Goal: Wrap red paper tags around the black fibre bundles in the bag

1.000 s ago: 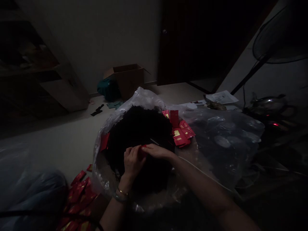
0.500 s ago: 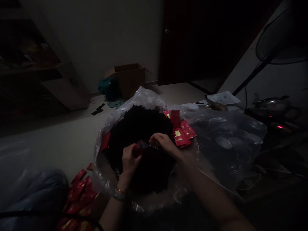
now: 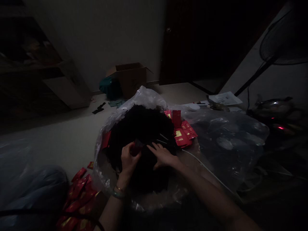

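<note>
While my left hand (image 3: 129,158) pinches a small red packet (image 3: 136,147) above the black heap (image 3: 144,123), my right hand (image 3: 164,156) spreads loose fingers over that heap, whether touching I can't tell. Red envelopes (image 3: 183,136) lie at the heap's right, clear plastic (image 3: 147,93) surrounds it, and a cardboard box (image 3: 133,80) stands beyond.

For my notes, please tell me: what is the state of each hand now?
Left hand: closed on a small dark-red packet.
Right hand: open, fingers spread, nothing visible held.
</note>
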{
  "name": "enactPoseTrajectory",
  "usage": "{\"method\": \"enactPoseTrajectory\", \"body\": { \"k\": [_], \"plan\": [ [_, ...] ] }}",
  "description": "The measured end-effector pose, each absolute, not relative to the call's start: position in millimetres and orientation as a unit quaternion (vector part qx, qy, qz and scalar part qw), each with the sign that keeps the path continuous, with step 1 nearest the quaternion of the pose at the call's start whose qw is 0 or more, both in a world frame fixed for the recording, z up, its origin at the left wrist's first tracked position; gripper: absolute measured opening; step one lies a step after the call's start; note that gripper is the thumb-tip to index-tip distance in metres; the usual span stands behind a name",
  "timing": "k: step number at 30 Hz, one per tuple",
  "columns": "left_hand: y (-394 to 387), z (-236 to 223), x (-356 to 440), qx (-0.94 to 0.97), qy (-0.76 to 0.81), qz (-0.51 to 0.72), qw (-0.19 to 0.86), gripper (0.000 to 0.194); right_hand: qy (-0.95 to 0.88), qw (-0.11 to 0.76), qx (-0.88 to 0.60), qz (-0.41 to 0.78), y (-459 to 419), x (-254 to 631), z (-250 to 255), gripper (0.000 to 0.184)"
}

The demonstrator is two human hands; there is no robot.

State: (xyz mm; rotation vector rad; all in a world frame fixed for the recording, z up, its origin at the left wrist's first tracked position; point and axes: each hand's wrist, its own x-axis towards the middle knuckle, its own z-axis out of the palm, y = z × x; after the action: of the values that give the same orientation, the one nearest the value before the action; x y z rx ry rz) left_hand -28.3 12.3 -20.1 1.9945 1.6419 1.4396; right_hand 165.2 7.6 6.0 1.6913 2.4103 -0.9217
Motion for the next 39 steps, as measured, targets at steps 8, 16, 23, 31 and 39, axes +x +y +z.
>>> {"method": "enactPoseTrajectory", "body": {
  "k": [8,16,23,31,39],
  "plan": [
    [11,-18,-27,0.673,0.558,0.479,0.085,0.032,0.821,0.04,0.532,-0.203,-21,145,11,0.068],
    [9,-16,-24,0.676,0.552,0.481,0.083,0.032,0.768,-0.096,0.579,-0.256,0,160,-4,0.044],
    [8,-15,-23,0.684,0.539,0.479,0.105,0.034,0.609,-0.373,0.501,-0.488,17,177,9,0.035],
    [8,-18,-22,0.7,0.522,0.476,0.103,0.037,0.464,-0.427,0.48,-0.61,23,183,32,0.045],
    [8,-18,-21,0.707,0.519,0.47,0.102,0.036,0.578,-0.469,0.455,-0.488,28,163,70,0.034]
  ]
}}
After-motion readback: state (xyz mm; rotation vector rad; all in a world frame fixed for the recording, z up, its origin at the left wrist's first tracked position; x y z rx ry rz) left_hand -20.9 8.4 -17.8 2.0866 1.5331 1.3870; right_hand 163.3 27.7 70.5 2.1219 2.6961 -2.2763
